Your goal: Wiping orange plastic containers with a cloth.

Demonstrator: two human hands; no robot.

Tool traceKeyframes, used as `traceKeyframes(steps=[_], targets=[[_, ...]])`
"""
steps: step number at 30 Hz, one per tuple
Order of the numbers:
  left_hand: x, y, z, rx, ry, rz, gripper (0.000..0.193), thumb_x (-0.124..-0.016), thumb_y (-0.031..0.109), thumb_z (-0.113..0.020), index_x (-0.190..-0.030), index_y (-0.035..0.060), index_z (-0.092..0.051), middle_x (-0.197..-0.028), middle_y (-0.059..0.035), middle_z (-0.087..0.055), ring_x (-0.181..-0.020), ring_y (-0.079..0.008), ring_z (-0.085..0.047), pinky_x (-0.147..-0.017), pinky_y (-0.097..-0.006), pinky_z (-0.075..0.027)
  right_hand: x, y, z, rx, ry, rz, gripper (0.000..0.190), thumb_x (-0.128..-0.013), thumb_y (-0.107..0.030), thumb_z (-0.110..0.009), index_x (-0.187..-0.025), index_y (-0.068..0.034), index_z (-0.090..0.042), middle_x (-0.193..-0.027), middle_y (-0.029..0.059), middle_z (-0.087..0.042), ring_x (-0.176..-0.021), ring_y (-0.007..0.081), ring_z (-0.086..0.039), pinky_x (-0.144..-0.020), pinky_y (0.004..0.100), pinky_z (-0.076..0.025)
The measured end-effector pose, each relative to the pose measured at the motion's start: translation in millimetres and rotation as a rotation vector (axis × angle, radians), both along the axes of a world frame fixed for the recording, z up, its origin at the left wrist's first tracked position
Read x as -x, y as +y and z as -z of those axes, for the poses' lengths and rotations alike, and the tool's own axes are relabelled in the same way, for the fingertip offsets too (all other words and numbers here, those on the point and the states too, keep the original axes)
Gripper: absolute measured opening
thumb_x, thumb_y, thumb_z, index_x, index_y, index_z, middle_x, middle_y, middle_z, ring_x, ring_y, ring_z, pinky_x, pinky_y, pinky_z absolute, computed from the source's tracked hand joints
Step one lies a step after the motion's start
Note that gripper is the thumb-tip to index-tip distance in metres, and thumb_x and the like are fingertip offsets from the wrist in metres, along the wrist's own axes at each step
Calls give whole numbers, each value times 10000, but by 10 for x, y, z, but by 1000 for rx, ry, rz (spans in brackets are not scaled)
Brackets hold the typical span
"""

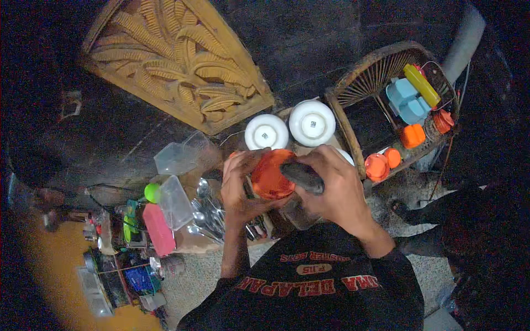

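Observation:
My left hand (240, 182) grips an orange translucent plastic container (271, 176) from its left side, in front of my chest. In my right hand (339, 192) is a dark grey, rounded object (305, 178), perhaps a sponge or folded cloth. It overlaps the container's right side; contact between them is hard to judge. Just beyond my hands, a white bowl (266, 132) and a larger white bowl (312, 123) stand upside down, bases showing. Another white piece (345, 156) is mostly hidden behind my right hand.
A wooden slatted rack (343, 120) at right holds orange containers (377, 166), a light-blue container (408, 99) and a yellow cylinder (422, 85). Left are metal spoons (207, 211), clear plastic boxes (176, 202) and a pink container (159, 229). A carved wooden panel (178, 62) stands beyond.

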State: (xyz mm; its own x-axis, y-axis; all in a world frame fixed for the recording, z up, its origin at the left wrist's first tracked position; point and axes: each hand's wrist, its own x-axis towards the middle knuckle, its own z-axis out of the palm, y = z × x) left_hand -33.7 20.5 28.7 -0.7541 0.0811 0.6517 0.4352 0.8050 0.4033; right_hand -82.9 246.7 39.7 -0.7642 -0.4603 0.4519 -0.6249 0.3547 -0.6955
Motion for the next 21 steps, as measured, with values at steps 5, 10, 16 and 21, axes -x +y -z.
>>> traceKeyframes(steps=[5, 10, 16, 21], targets=[[8, 149, -168, -34, -67, -13, 853, -474, 257, -1009, -1209, 9, -653, -1220, -149, -728, -1155, -375, -673, -1065, -508, -488, 17, -253, 154, 76, 296, 5, 479, -732, -160, -799, -1184, -33, -701, -1190, 141, -621, -1089, 373, -646, -863, 477, -604], [77, -148, -132, 68, 42, -4, 814, -465, 213, -961, -1195, 6, -667, -1218, -145, -727, -1142, -370, -674, -1052, -510, -490, -99, -316, 51, 59, 316, -208, 441, -764, -134, -728, -1200, -73, -709, -1227, 133, -635, -1103, 334, -648, -785, 434, -631], [-15, -100, -199, 75, -18, 29, 819, -451, 239, -977, -1170, 9, -661, -1213, -140, -727, -1140, -375, -668, -1045, -521, -491, -13, 60, -90, -150, 120, -261, 582, -637, -161, -862, -1202, -101, -734, -1200, 97, -625, -1089, 314, -643, -883, 424, -576], [-1, -28, -102, 18, -99, 53, 877, -476, 306, -1024, -1212, 31, -634, -1272, -128, -705, -1189, -364, -651, -1082, -527, -468, 84, -14, 21, -145, 164, -99, 610, -644, -181, -871, -1233, -111, -729, -1210, 96, -632, -1123, 318, -634, -926, 444, -566]])
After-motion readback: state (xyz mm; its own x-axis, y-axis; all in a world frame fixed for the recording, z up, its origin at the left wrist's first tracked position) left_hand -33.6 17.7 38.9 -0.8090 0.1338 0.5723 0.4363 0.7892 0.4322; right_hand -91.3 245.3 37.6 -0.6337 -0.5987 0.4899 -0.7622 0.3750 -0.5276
